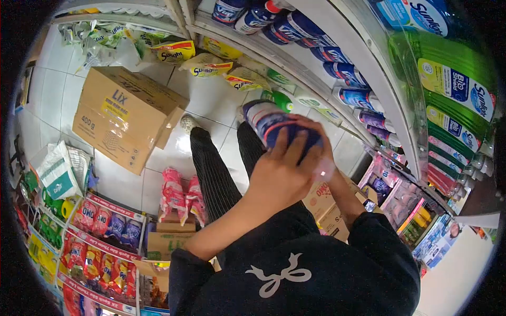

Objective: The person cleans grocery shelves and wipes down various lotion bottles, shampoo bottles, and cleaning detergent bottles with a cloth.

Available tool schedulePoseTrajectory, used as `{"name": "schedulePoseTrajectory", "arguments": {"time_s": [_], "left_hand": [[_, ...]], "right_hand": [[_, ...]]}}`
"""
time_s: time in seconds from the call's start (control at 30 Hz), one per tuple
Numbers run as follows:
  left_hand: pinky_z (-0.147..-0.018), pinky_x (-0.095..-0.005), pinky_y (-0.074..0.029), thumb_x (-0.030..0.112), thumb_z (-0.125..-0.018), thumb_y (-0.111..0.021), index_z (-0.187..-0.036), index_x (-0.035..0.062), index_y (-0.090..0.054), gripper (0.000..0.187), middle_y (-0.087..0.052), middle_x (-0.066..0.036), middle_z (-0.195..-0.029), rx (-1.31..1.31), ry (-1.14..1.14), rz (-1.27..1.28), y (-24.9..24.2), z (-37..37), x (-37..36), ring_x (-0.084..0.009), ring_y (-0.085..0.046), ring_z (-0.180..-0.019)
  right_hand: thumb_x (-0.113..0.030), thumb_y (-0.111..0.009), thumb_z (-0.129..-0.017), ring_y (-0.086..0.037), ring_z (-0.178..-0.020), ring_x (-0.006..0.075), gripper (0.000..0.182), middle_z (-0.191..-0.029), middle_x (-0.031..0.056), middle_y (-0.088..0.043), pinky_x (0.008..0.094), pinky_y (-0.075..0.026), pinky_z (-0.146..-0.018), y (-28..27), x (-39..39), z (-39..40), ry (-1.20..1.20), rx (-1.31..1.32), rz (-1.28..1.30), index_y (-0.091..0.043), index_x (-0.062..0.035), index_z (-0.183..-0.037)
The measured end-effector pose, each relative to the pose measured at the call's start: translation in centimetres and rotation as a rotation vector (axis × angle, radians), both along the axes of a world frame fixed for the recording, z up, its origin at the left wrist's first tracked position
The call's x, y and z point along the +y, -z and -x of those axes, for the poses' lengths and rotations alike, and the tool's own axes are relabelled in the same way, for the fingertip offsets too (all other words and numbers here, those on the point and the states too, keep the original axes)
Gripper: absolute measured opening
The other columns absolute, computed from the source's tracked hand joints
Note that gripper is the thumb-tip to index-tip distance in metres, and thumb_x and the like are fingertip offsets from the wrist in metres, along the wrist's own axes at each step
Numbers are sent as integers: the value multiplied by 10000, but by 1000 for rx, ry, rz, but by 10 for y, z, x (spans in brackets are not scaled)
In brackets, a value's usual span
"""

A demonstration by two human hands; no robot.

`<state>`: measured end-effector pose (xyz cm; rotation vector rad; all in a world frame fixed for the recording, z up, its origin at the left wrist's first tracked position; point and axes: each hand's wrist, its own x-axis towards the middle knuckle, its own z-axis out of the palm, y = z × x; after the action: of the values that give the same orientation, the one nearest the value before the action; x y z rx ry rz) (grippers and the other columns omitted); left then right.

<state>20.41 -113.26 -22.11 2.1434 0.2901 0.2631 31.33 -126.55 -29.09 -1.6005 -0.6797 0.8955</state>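
Note:
A dark blue bottle [259, 119] with a red-and-white label is held tilted in front of my body, its print too blurred to read. My left hand [284, 174] lies across its near part, fingers wrapped over it. Behind it my right hand [322, 138] grips the same bottle from the right side, partly covered by the left. A pale pinkish cap-like part [324, 169] shows beside the hands. Closest to them on the shelf stand similar blue bottles [358, 98].
A Lix cardboard box [113, 118] sits on the tiled floor, left of my feet. Yellow Sunlight pouches [211, 68] line the lower shelf. Green Sunlight bottles [458, 79] fill the upper right shelf. An OMO rack [100, 247] stands at lower left; pink packs [174, 192] lie nearby.

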Motion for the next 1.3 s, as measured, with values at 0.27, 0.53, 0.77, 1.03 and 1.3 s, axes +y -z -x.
{"name": "schedulePoseTrajectory", "arguments": {"time_s": [0.27, 0.53, 0.77, 1.03, 1.3], "left_hand": [[-872, -377, -396, 82, -660, -648, -1087, 55, -538, 441, -424, -193, -1204, -172, -432, 367, -2, -37, -51, -335, -461, -1074], [-802, -387, -427, 111, -724, -607, -982, -12, -544, 292, -521, -220, -1022, 200, -521, 309, 88, 14, -87, -367, -524, -925], [-752, -394, -440, 134, -736, -596, -979, -4, -543, 285, -538, -202, -956, 347, -548, 263, 126, 37, -101, -357, -537, -868], [-722, -404, -448, 160, -737, -591, -975, -6, -557, 293, -559, -214, -899, 488, -548, 320, 146, 36, -112, -363, -554, -825], [-734, -408, -450, 201, -747, -585, -985, -10, -554, 320, -573, -222, -918, 382, -461, 339, 171, 13, -132, -366, -556, -829]], "right_hand": [[-123, -739, -621, -513, -1010, 198, 599, -1093, 124, -529, 331, -385, -916, 78, -40, -84, 492, -414, 223, -431, -13, -1124], [-269, -824, -511, -510, -956, 245, 704, -1012, 168, -541, 329, -390, -861, 62, -7, -133, 481, -746, 248, -472, 59, -1025], [-305, -816, -500, -496, -987, 298, 796, -1073, 195, -513, 342, -354, -909, 81, 19, -177, 478, -781, 177, -451, 72, -1098], [-332, -806, -519, -476, -1042, 282, 800, -1133, 200, -490, 318, -340, -921, 73, 18, -204, 275, -614, 343, -458, 70, -1117], [-249, -749, -639, -536, -932, 222, 560, -1018, 142, -579, 316, -383, -861, 111, -8, -213, 316, -603, 395, -523, 52, -1053]]}}
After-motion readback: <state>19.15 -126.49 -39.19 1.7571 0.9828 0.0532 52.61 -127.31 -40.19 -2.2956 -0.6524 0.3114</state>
